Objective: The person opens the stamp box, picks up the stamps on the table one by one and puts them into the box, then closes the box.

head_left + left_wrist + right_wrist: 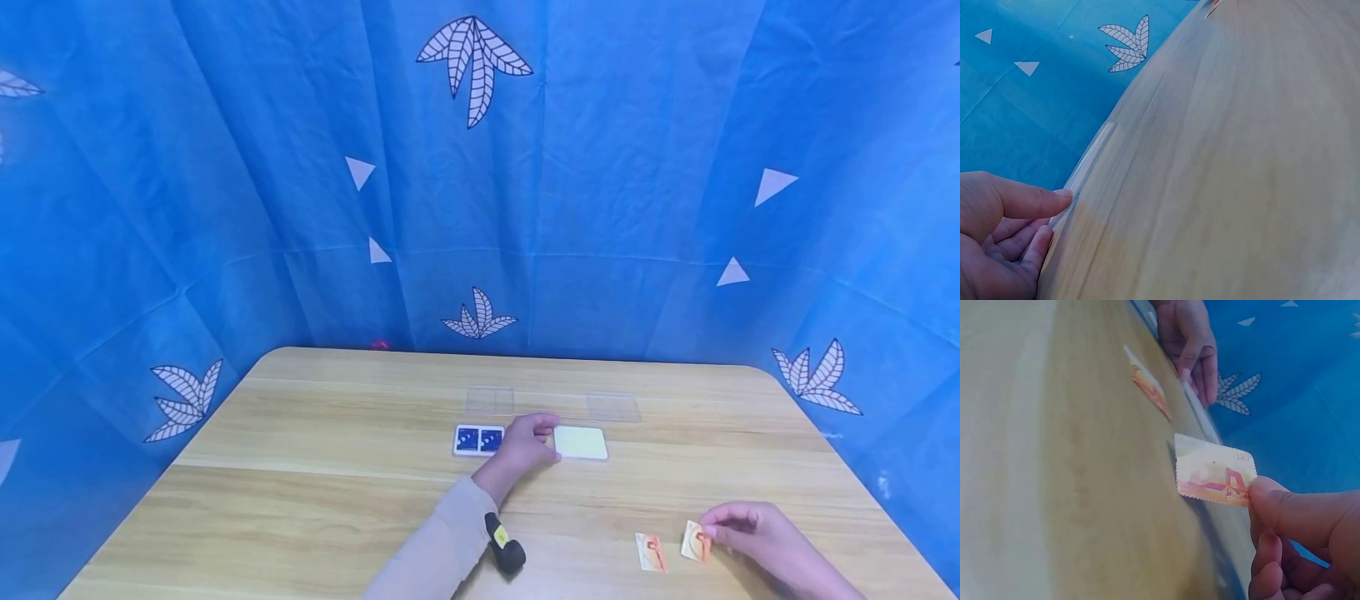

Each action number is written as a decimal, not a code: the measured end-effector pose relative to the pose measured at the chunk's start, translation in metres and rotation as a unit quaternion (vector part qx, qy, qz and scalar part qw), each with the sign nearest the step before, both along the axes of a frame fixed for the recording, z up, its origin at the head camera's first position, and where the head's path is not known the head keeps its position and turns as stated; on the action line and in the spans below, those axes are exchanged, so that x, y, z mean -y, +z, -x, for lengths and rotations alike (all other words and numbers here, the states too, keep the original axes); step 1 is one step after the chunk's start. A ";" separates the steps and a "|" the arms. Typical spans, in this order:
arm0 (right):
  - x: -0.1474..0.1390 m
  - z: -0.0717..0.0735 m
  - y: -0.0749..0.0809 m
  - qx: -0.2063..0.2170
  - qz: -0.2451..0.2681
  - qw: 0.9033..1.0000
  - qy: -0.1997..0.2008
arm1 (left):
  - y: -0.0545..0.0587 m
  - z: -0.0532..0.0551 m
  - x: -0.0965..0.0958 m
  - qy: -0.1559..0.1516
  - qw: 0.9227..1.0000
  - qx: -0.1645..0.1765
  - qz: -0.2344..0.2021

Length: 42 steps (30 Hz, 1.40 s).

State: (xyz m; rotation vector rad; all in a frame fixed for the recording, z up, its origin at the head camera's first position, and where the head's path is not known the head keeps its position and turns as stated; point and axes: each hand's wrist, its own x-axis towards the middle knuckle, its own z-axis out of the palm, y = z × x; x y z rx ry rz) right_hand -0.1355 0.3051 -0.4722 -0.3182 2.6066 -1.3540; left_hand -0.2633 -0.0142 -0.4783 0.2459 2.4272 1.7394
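My right hand [757, 537] pinches a postage stamp [1215, 470] between thumb and fingers, lifted over the table. It has perforated edges, a "1.20" marking and an orange-red picture. A second, similar stamp [651, 552] lies on the table to its left. My left hand [525, 443] grips the left end of a shallow clear-edged case [581, 442] with a pale yellow inside. In the left wrist view, the thumb [1054, 203] and fingers rest at the case's edge. Left of this hand sits another shallow case [467, 454] holding two dark blue squares, partly covered by the hand.
Two transparent lids [490, 400] [613, 407] lie behind the cases. The wooden table [315, 500] has rounded far corners and meets a blue patterned curtain [622, 167]. A black wrist strap [506, 550] hangs from the left sleeve [442, 542].
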 end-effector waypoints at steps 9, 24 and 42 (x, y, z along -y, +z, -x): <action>0.014 0.008 0.013 0.015 0.018 1.000 -0.018 | 0.001 0.000 0.001 -0.001 1.000 -0.002 0.002; 0.042 0.037 0.016 -0.004 0.041 0.999 -0.015 | 0.000 0.002 -0.001 0.000 1.000 0.000 0.006; 0.074 0.071 0.023 -0.017 0.061 0.997 -0.038 | -0.003 0.002 0.000 -0.001 1.000 0.002 0.003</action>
